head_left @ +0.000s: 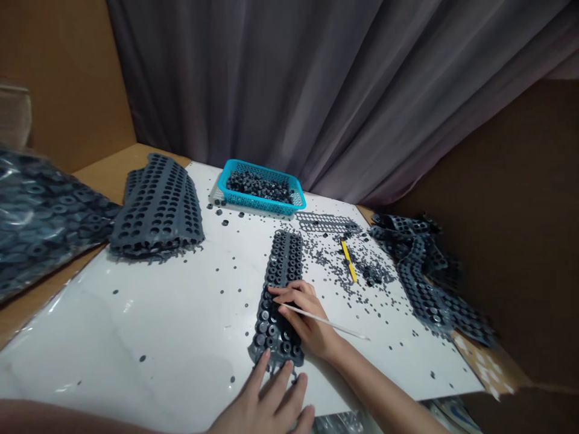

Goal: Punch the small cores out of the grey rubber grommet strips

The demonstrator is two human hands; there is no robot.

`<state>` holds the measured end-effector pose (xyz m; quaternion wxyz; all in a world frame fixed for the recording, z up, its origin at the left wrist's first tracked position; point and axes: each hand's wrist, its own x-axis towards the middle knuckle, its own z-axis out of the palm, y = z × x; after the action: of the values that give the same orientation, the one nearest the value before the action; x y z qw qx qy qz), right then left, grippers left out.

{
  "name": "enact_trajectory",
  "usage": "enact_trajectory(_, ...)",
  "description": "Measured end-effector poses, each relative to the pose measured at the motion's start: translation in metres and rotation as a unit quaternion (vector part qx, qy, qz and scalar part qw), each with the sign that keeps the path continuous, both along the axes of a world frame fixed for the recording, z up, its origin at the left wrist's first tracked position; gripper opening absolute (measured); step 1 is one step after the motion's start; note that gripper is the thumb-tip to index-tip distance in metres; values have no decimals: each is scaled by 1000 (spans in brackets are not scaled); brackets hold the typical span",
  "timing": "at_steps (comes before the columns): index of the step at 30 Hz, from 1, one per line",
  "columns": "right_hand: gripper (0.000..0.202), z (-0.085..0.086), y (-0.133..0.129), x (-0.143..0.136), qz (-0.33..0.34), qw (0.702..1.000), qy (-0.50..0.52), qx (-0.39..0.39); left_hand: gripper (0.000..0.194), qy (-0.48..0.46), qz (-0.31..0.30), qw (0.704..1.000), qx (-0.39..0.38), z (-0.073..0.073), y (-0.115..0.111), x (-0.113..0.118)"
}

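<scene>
A dark grey rubber sheet (286, 259) with rows of round ring-shaped parts lies lengthwise before me on the white tabletop. My left hand (266, 401) is open, its fingers spread, with fingertips at the sheet's near end. My right hand (310, 319) rests over the middle of the sheet, pinching a thin white stick (335, 325) like a pen. The stick's working tip is hidden among the fingers and dark parts. Part of the sheet under the right hand cannot be seen.
A blue basket (260, 204) of small dark parts stands at the back. Stacked perforated sheets (158, 205) and a clear bag of rings (49, 217) sit left. Grey discs, a yellow-handled tool (348, 260) and a perforated strip (328, 223) lie right, beside piled sheets (420, 277).
</scene>
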<state>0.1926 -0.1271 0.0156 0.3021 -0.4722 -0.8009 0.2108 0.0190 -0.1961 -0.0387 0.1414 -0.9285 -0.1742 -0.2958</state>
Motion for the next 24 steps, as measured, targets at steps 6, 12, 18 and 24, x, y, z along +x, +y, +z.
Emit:
enact_trajectory(6, 13, 1, -1, -2, 5, 998, -44, 41, 19, 0, 0, 1000, 8, -1, 0, 1)
enact_trajectory(12, 12, -11, 18, 5, 32, 973, -168, 157, 18, -26, 9, 1000, 14, 3, 1, 2)
enact_trajectory(18, 14, -4, 28, 18, -36, 974, -137, 180, 21, 8, 1, 1000, 16, 2, 0, 0)
enact_trajectory(24, 13, 11, 5, 11, -14, 1000, 11, 23, 21, 15, -2, 1000, 13, 0, 0, 0)
